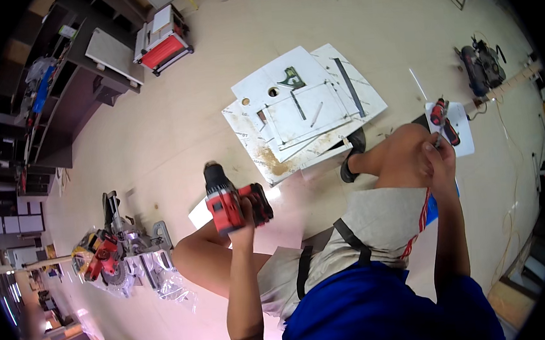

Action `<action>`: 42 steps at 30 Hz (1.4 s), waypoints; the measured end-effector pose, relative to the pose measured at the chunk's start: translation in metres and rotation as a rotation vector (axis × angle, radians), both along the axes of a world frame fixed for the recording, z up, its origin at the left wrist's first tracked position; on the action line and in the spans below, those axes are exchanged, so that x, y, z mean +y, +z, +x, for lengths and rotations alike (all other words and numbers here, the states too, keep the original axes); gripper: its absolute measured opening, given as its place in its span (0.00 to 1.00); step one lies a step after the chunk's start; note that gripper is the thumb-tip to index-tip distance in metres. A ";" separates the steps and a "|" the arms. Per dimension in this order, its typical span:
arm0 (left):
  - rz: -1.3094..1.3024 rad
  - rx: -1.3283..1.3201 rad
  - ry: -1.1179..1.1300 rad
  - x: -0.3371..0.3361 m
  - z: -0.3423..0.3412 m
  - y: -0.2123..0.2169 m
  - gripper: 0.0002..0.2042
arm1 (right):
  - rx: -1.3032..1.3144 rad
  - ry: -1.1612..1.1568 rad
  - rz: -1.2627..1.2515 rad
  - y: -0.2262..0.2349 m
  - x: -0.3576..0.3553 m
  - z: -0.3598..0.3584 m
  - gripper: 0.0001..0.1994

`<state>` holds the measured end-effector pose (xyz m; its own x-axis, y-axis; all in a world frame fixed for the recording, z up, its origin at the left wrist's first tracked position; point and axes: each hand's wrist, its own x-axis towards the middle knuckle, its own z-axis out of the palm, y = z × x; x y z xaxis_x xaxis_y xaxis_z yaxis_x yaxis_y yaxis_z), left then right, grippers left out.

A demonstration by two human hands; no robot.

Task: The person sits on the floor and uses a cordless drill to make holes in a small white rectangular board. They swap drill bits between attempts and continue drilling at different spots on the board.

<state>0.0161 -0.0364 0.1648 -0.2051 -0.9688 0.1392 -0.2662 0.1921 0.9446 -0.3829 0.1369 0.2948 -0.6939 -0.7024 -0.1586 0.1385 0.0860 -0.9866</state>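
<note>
Flat, smooth white boards (247, 83) lie stacked askew on a glossy pale floor (213, 48), coarse brown dust (271, 162) spread by their near corner. A straight, narrow dark strip (349, 87) lies along their right edge, a green-and-black angular measuring square (291, 78) near the far edge. The left hand (245, 217) is wrapped around the grip of a chunky red-and-black plastic drill (223, 205), held up off the boards' near left side. The right hand (439, 158), above the right knee (403, 145), has its fingertips pinched on a thin greyish piece (438, 138), too small to identify
</note>
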 end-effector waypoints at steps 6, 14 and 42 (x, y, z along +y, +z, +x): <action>0.258 0.056 0.398 -0.119 0.006 -0.099 0.05 | 0.341 -0.031 0.106 -0.041 0.003 -0.022 0.08; 0.378 -0.260 0.676 -0.206 0.060 -0.252 0.22 | 0.227 0.449 0.355 -0.061 -0.066 0.005 0.07; 1.038 -0.740 0.708 -0.134 0.083 -0.262 0.33 | -0.270 1.856 0.638 -0.133 -0.347 0.272 0.07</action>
